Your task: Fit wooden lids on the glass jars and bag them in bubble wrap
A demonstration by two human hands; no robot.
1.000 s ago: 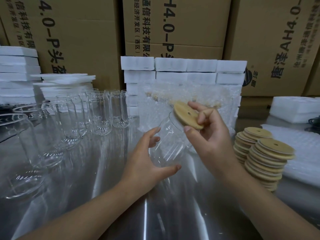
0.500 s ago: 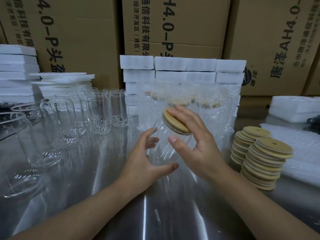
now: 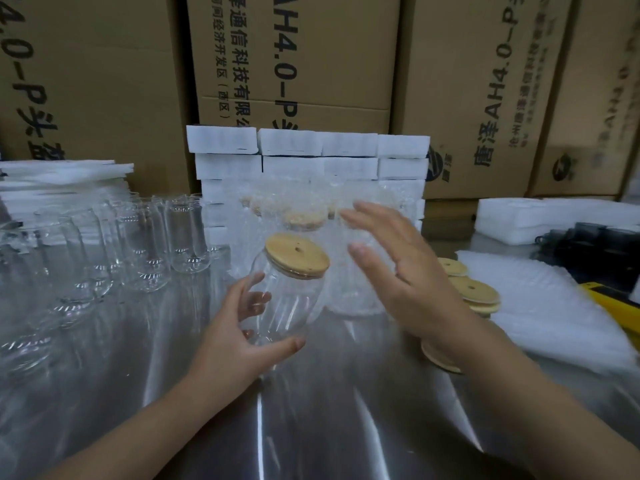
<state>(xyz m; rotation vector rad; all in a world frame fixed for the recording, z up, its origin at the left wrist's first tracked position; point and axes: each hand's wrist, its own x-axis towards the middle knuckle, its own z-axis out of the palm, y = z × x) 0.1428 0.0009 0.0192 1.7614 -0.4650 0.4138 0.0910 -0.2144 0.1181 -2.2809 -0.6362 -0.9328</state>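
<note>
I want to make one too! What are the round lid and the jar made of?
The lid looks like pale matte wood, maybe bamboo: tan, with faint grain. The jar in the left hand looks like clear glossy glass: see-through, with bright reflections.

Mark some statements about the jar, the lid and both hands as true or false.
1. The left hand grips the glass jar. True.
2. The right hand holds the wooden lid. False: the lid sits on the jar's mouth, and the right hand is open beside it.
3. The empty jars at the left carry lids. False: their mouths are bare.
4. A stack of spare lids lies to the right of the jar. True.
</note>
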